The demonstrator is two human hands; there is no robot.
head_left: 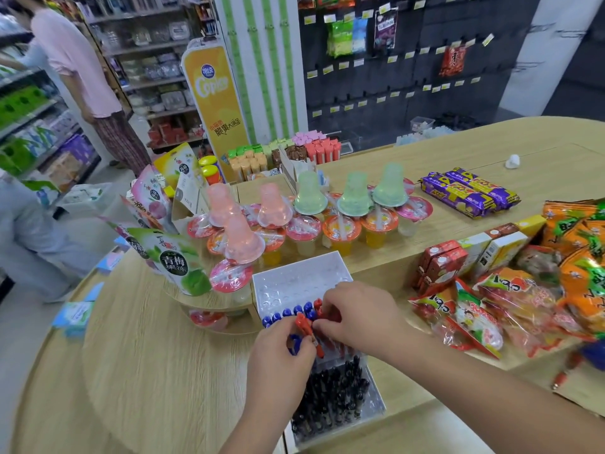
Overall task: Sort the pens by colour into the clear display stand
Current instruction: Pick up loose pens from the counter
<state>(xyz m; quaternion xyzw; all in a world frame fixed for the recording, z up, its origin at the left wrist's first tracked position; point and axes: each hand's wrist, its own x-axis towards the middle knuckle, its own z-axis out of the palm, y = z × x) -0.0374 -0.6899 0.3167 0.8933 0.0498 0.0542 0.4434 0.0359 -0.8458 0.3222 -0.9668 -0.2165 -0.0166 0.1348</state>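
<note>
Black pens (330, 398) fill the clear display stand (294, 280) below the fingers; left hand (281, 350) and right hand (358, 317) each pinch red pens (302, 323), blue pens (288, 314) just beyond.

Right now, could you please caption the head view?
Left hand and right hand handle red pens over the clear stand.

A shop: stocked shelves (154, 60) at upper left, price-tagged hanging snack packets (343, 37) at upper centre, and jelly cups (304, 231) crowding the tabletop (147, 339).
</note>
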